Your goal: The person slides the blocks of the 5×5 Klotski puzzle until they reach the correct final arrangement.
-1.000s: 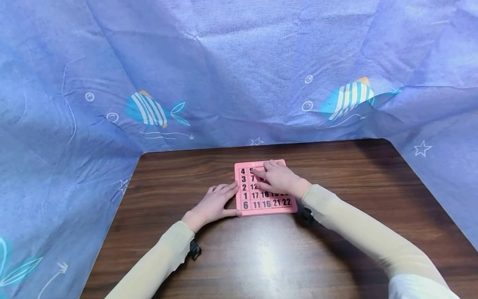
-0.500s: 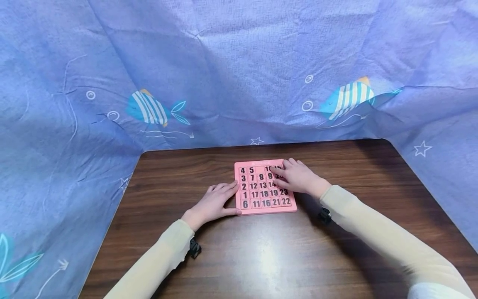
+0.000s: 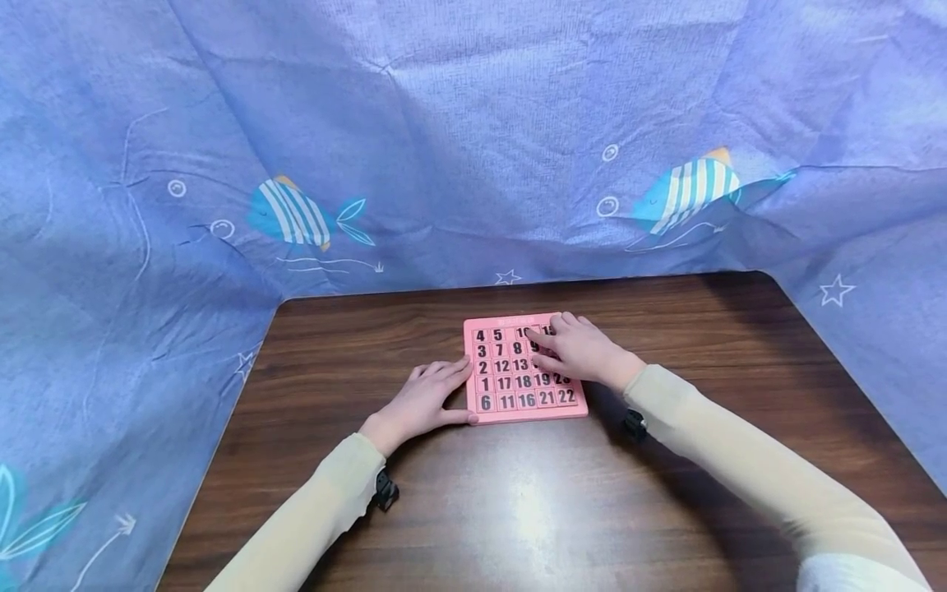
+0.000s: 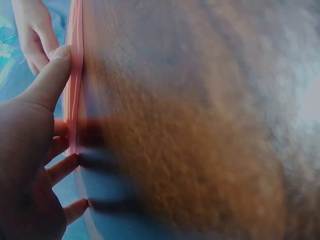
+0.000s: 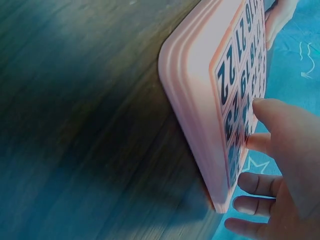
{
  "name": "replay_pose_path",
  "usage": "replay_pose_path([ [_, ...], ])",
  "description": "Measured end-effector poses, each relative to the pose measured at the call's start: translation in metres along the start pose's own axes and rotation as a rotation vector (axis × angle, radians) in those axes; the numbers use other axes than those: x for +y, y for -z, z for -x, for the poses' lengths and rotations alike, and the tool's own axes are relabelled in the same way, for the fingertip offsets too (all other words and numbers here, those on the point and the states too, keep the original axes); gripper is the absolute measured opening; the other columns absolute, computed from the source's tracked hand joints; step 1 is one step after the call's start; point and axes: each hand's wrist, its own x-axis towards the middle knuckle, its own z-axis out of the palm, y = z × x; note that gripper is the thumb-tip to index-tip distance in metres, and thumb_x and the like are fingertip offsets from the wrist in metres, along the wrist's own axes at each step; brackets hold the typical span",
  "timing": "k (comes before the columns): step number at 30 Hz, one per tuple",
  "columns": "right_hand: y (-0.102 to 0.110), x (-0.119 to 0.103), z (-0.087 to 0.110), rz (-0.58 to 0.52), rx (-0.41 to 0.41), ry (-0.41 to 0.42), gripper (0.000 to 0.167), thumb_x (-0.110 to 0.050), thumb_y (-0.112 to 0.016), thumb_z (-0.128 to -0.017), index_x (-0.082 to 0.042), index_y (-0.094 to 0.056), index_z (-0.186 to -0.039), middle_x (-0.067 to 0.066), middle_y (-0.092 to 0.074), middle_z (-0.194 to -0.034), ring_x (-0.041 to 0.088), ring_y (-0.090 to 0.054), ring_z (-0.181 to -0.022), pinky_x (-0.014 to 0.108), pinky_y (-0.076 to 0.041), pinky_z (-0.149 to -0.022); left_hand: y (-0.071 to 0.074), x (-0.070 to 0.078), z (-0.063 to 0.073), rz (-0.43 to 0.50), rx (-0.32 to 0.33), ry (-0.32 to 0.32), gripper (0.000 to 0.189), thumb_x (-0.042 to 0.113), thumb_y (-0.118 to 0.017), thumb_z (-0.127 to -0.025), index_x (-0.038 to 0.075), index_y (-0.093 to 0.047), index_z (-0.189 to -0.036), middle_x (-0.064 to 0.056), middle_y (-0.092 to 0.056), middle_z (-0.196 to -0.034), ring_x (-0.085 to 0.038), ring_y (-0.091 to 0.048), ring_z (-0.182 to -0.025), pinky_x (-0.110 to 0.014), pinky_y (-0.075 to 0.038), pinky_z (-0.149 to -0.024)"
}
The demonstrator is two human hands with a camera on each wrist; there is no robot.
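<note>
A pink number sliding puzzle (image 3: 525, 412) lies flat on the table, its black-numbered tiles in a square grid. My left hand (image 3: 422, 409) rests at its left side, fingertips along the edge and thumb at the near left corner. In the left wrist view the thumb (image 4: 52, 75) touches the puzzle's side. My right hand (image 3: 588, 352) reaches over the right half of the board, index fingertip on the 10 tile (image 3: 521, 333) in the top row. A narrow gap shows between the 5 tile (image 3: 498, 335) and the 10 tile. The right hand hides several tiles.
The dark wood-grain table (image 3: 355, 337) extends around the puzzle. A blue cloth (image 3: 473, 148) printed with fish hangs behind and beside it. Each wrist wears a small black camera, seen below the left sleeve (image 3: 385, 491) and the right sleeve (image 3: 635, 424).
My right hand moved right from near the 5 tile to the 10 tile, then slightly back left. Since half a second ago the 10 tile has slid left, narrowing the gap. The left hand stays put.
</note>
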Motion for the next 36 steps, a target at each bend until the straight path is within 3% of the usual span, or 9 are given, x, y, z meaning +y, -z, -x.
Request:
replay_pose_path([
  [9,-0.004,-0.013,-0.008,-0.023,0.029,0.039,0.049,-0.042,-0.066,-0.101,-0.011,-0.068,-0.139,0.015,-0.055,-0.096,0.037,-0.053,-0.096,0.054,-0.048,-0.082,0.001,0.003,0.002,0.023,0.009,0.008,0.091,0.061,-0.072,-0.091,0.012,-0.041,-0.161,-0.005,-0.032,-0.169,-0.029,-0.039,-0.148,-0.061,-0.029,-0.116],
  [15,-0.004,-0.015,-0.01,-0.021,0.012,0.019,0.05,-0.044,-0.063,-0.102,-0.011,-0.067,-0.14,0.016,-0.056,-0.098,0.037,-0.051,-0.096,0.054,-0.048,-0.085,0.0,0.003,0.002,0.055,0.007,0.019,0.092,0.061,-0.073,-0.091,0.012,-0.039,-0.162,-0.005,-0.031,-0.17,-0.03,-0.04,-0.147,-0.062,-0.028,-0.117],
  [21,0.0,-0.008,-0.005,-0.069,-0.017,-0.036,0.054,-0.043,-0.064,-0.103,-0.009,-0.063,-0.145,0.016,-0.056,-0.1,0.036,-0.052,-0.102,0.054,-0.047,-0.089,-0.002,0.001,0.0,0.065,0.002,0.029,0.092,0.062,-0.071,-0.092,0.013,-0.038,-0.162,-0.005,-0.029,-0.17,-0.03,-0.039,-0.147,-0.063,-0.026,-0.119],
  [28,0.002,0.011,0.012,-0.064,-0.028,-0.096,0.054,-0.043,-0.065,-0.102,-0.01,-0.063,-0.144,0.015,-0.055,-0.097,0.036,-0.051,-0.097,0.053,-0.045,-0.086,0.0,0.001,0.002,0.073,-0.016,0.033,0.091,0.061,-0.071,-0.093,0.014,-0.036,-0.163,-0.004,-0.027,-0.171,-0.031,-0.037,-0.149,-0.065,-0.022,-0.121],
  [36,0.005,0.015,0.019,-0.048,-0.017,-0.1,0.051,-0.044,-0.065,-0.101,-0.01,-0.068,-0.14,0.011,-0.052,-0.091,0.034,-0.05,-0.092,0.052,-0.045,-0.083,0.003,0.005,0.003,0.083,0.006,0.019,0.091,0.06,-0.071,-0.092,0.012,-0.039,-0.162,-0.006,-0.03,-0.17,-0.031,-0.039,-0.148,-0.065,-0.024,-0.12],
])
